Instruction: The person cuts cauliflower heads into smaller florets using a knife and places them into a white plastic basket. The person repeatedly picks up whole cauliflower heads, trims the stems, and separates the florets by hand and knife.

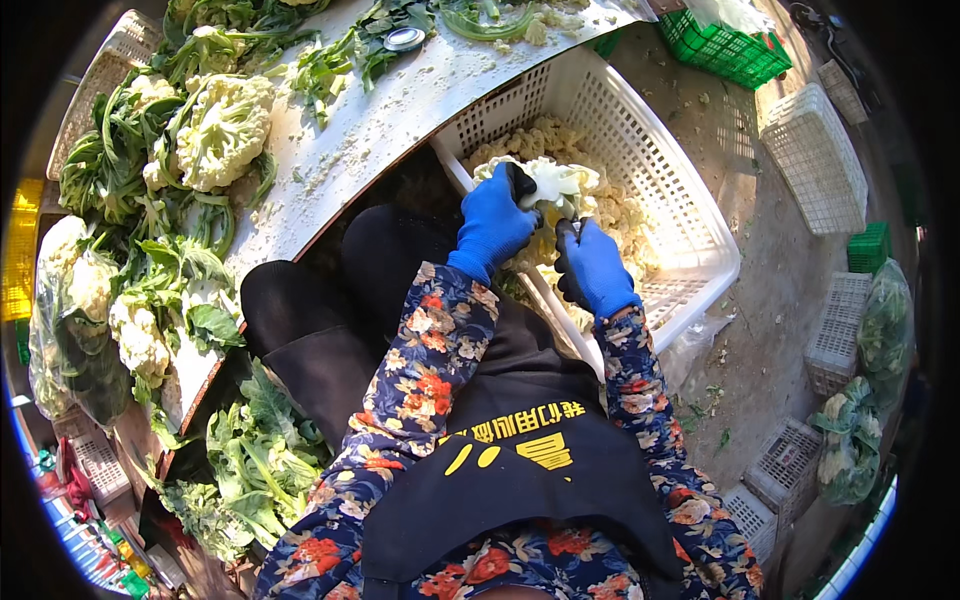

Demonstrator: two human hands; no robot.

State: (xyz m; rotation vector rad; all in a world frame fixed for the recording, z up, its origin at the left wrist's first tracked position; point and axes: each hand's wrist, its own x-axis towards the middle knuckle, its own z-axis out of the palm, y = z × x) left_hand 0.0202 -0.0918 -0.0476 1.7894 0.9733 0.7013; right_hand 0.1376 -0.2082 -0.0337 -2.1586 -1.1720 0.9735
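Note:
Over a white plastic crate [667, 157] partly filled with cauliflower florets [622, 225], my left hand [496, 217], in a blue glove with black fingers, holds a piece of cauliflower [553, 182] with its pale stem side showing. My right hand [595, 268], gloved alike, is closed around a small tool at the stem; its metal part shows just above the fingers, and the rest is hidden by the hand. Whole cauliflower heads [225, 131] with green leaves are heaped on the white table [360, 135] to the left.
Cut leaves [255, 457] lie below the table edge. A round metal lid-like object [403, 39] rests on the table. A bagged cauliflower pile [75, 322] stands at far left. White crates [816, 157], a green crate [724, 49] and bagged cauliflower [847, 442] stand on the floor at right.

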